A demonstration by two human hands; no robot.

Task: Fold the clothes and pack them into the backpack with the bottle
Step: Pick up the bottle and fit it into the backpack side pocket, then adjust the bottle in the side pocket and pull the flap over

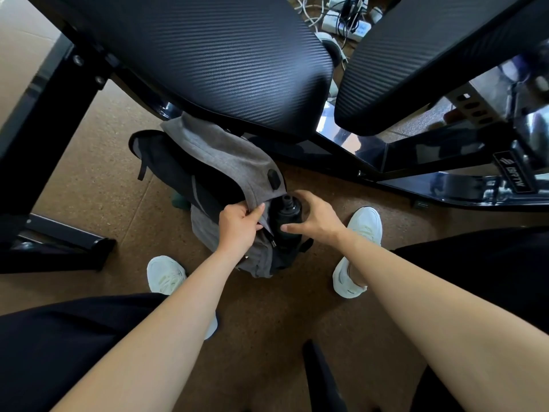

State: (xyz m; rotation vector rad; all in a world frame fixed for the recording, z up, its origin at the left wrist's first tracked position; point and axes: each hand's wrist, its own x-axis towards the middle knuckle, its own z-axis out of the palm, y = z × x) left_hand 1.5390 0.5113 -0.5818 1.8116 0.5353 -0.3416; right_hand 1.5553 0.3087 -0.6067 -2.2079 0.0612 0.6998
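Observation:
A grey and black backpack (pixel 214 162) lies on the brown floor below a black padded bench. My left hand (pixel 237 227) pinches the grey fabric edge of the backpack near its zipper. A black bottle (pixel 286 217) stands upright in the backpack's side pocket, cap upward. My right hand (pixel 315 218) grips the bottle from the right, thumb across its body. No loose clothes are visible.
Two black padded bench cushions (pixel 225 55) and the black metal frame (pixel 416 162) loom over the backpack. My white shoes (pixel 166 275) stand on either side of it. Cables and power strips (pixel 341 19) lie at the far top.

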